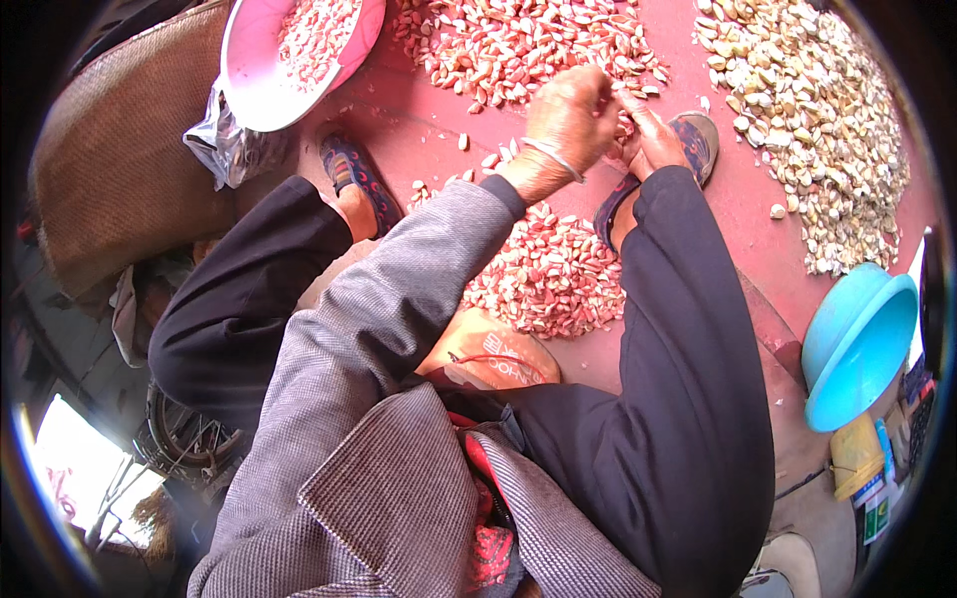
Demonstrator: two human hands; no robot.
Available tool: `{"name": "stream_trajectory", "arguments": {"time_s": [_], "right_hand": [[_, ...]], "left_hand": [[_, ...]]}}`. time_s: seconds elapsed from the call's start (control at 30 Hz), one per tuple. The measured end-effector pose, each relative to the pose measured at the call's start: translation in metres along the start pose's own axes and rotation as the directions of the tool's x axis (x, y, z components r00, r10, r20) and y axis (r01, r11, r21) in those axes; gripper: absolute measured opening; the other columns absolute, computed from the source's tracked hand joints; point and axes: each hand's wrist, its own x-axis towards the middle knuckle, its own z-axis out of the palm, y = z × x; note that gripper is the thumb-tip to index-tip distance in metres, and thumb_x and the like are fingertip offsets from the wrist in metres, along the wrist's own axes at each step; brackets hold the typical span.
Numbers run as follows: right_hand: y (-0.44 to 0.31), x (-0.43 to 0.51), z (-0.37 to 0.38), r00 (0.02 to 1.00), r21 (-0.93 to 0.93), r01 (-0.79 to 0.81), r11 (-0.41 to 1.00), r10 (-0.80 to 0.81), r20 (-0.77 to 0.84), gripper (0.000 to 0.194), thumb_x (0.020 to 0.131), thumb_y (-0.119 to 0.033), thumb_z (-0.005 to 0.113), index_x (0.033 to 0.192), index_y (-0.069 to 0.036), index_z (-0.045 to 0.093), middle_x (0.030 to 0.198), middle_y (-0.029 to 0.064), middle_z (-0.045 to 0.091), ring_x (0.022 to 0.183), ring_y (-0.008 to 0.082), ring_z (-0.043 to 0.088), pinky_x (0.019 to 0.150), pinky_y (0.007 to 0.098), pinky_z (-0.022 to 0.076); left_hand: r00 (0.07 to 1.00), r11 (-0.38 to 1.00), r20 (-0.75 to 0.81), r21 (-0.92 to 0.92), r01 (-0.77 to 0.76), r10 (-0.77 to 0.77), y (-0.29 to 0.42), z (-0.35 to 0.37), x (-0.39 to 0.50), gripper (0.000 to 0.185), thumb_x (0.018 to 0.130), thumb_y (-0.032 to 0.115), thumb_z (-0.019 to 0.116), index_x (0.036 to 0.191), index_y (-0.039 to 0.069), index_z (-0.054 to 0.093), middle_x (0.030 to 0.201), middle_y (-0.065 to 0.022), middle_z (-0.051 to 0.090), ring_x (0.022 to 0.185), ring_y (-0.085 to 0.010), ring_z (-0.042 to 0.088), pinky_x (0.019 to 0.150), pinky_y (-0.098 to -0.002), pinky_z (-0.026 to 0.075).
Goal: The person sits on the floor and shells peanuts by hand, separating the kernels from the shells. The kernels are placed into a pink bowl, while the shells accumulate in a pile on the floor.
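Observation:
My left hand (pixel 572 112), with a pale bracelet at the wrist, is curled with its fingers against my right hand (pixel 652 142). My right hand comes out past my right knee, thumb raised, and holds small reddish clove-like pieces, partly hidden. Whether my left fingers pinch one is not visible. Beyond the hands spreads a heap of pink-skinned cloves (pixel 516 52), possibly garlic. A second pink heap (pixel 557 276) lies between my legs. Off to the right is a large heap of pale, yellowish-white pieces (pixel 815 134). A pink and white basin (pixel 258 93) at the upper left contains more pink cloves.
An orange printed sack or cushion (pixel 493 351) lies below the near heap. A blue plastic basin (pixel 852 351) tilts at the right, beside a yellowish container (pixel 856 456). A brown woven mat (pixel 134 164), a clear plastic bag (pixel 224 142) and a spoked wheel (pixel 187 433) are at the left.

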Motion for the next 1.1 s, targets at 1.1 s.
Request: {"name": "stream_trajectory", "arguments": {"time_s": [1.1], "right_hand": [[-0.002, -0.002, -0.014, 0.994, 0.070, 0.073, 0.995, -0.078, 0.072, 0.028, 0.097, -0.034, 0.056, 0.101, -0.007, 0.060, 0.085, 0.0026, 0.062, 0.066, 0.0084, 0.058, 0.048, 0.0200, 0.0384]], "left_hand": [[0.899, 0.855, 0.262, 0.480, 0.194, -0.351, -0.070, 0.011, -0.051, 0.008, 0.086, 0.016, 0.056, 0.090, 0.010, 0.059, 0.077, -0.0212, 0.065, 0.075, -0.0423, 0.063, 0.065, -0.0532, 0.047]]}}
